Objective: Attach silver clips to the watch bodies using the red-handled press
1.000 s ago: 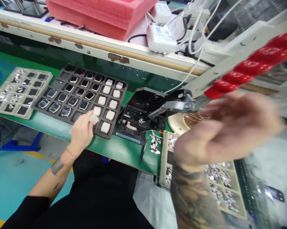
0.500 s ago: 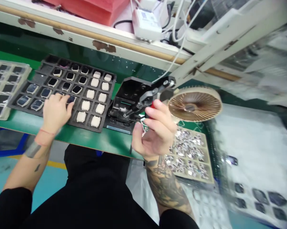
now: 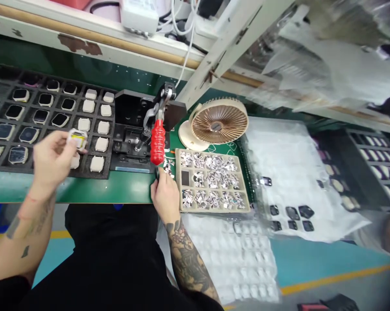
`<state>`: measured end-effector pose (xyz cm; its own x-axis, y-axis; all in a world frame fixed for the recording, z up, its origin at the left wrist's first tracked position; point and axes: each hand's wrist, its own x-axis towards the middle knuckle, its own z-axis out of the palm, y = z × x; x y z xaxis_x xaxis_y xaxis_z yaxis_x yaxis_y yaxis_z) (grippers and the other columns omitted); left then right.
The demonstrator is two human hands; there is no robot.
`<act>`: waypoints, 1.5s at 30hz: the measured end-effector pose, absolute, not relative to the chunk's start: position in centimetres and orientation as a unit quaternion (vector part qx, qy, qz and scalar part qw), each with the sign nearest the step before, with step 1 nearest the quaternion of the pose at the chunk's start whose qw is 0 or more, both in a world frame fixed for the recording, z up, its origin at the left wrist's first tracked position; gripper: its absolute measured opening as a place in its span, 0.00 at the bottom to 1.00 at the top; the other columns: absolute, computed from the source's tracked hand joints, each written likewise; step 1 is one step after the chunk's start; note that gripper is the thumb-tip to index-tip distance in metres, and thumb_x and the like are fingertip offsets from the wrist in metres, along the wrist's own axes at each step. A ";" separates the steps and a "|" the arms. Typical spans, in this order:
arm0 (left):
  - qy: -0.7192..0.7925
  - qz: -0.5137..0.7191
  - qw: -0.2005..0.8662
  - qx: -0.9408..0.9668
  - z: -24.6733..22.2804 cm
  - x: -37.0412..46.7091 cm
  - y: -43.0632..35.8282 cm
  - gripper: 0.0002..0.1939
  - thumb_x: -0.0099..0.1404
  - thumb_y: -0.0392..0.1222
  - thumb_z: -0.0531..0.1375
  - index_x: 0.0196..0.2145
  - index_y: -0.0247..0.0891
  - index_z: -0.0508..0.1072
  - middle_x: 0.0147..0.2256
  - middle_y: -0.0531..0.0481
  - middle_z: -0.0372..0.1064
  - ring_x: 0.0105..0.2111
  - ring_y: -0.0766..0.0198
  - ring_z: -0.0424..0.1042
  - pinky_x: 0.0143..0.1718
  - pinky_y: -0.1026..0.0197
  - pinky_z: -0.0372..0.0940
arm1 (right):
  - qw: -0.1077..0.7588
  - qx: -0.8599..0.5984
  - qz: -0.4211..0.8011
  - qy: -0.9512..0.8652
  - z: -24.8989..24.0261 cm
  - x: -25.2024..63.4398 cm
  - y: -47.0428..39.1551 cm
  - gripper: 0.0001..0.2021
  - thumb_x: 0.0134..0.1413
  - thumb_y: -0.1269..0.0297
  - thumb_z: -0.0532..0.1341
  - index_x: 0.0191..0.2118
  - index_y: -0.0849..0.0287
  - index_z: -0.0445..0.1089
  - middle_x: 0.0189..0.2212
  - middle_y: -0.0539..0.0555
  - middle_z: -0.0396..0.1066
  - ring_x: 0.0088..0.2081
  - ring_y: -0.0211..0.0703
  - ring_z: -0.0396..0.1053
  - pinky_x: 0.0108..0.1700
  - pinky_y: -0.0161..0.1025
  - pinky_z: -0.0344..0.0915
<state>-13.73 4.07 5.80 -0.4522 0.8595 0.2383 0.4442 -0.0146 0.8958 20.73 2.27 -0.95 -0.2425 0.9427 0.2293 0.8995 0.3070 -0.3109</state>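
Note:
My left hand [image 3: 52, 157] pinches a pale smartwatch case [image 3: 77, 139], tilted so that a yellow and silver part inside it shows. It is held over the front of a black foam tray [image 3: 112, 129] of watch cases, some with dark screens and some pale and blank. My right hand [image 3: 166, 192] is closed at the bench's front edge, around a thin dark tool [image 3: 156, 172] mostly hidden by the fingers. Just above that hand stands the red handle [image 3: 157, 142] of a black toggle clamp press [image 3: 131, 140].
A beige compartment box [image 3: 178, 181] of small shiny pieces lies right of the press, with a desk fan [image 3: 219, 123] behind it. Farther right, dark parts rest on white sheeting [image 3: 275, 147]. A shelf edge [image 3: 110, 41] runs along the back.
My left hand has lifted a watch case from the tray. My right hand has left the clamp handle for the bench edge, and the handle now stands upright. The view has shifted right.

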 end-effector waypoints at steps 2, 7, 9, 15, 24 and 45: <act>0.581 0.567 0.347 0.470 6.1 -9.3 2.7 0.14 0.74 0.52 0.68 0.46 0.37 0.78 0.36 0.49 0.83 0.30 0.61 0.80 0.31 0.60 0.72 | 0.252 -0.587 0.132 -0.759 -1.1 21.3 2.3 0.21 0.72 0.68 0.54 0.65 0.61 0.72 0.44 0.61 0.77 0.42 0.50 0.74 0.47 0.46 0.73; 0.497 0.517 0.550 0.428 3.8 -0.9 -0.7 0.24 0.76 0.50 0.67 0.62 0.35 0.74 0.41 0.41 0.85 0.31 0.59 0.83 0.31 0.59 0.73 | 0.425 -0.443 0.386 -0.688 0.5 24.1 1.6 0.21 0.75 0.55 0.55 0.66 0.55 0.72 0.44 0.57 0.75 0.40 0.47 0.75 0.46 0.47 0.77; 0.498 0.503 0.573 0.413 2.1 0.6 -1.3 0.26 0.77 0.51 0.66 0.65 0.35 0.72 0.40 0.41 0.84 0.31 0.59 0.83 0.31 0.60 0.74 | 0.455 -0.425 0.382 -0.683 0.8 24.3 1.1 0.23 0.72 0.53 0.61 0.66 0.55 0.72 0.44 0.57 0.75 0.40 0.47 0.75 0.46 0.49 0.78; 0.516 0.477 0.543 0.459 -1.0 1.2 -1.7 0.23 0.79 0.49 0.63 0.65 0.38 0.70 0.43 0.44 0.83 0.36 0.60 0.84 0.38 0.60 0.76 | 0.532 -0.447 0.286 -0.660 1.0 21.7 0.1 0.13 0.71 0.66 0.64 0.56 0.50 0.81 0.39 0.55 0.81 0.37 0.47 0.80 0.39 0.48 0.79; 0.522 0.492 0.517 0.466 -1.0 1.5 -1.8 0.23 0.79 0.48 0.63 0.65 0.37 0.71 0.39 0.46 0.84 0.34 0.60 0.84 0.39 0.59 0.79 | 0.554 -0.433 0.356 -0.616 -0.4 19.1 0.8 0.09 0.69 0.68 0.66 0.50 0.51 0.82 0.44 0.57 0.85 0.45 0.52 0.85 0.49 0.54 0.84; 0.489 0.495 0.540 0.474 -1.2 1.1 -1.8 0.22 0.79 0.46 0.63 0.66 0.37 0.71 0.42 0.45 0.84 0.34 0.61 0.84 0.38 0.60 0.78 | 0.556 -0.468 0.464 -0.506 -1.2 17.6 1.0 0.05 0.71 0.64 0.68 0.48 0.55 0.80 0.39 0.56 0.85 0.37 0.47 0.85 0.41 0.46 0.85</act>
<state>1.07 -1.78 -1.24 0.0323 0.9977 -0.0588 -0.0719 0.0610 0.9955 17.63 0.99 -1.20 0.0564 0.9901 0.1283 -0.0423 0.1308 -0.9905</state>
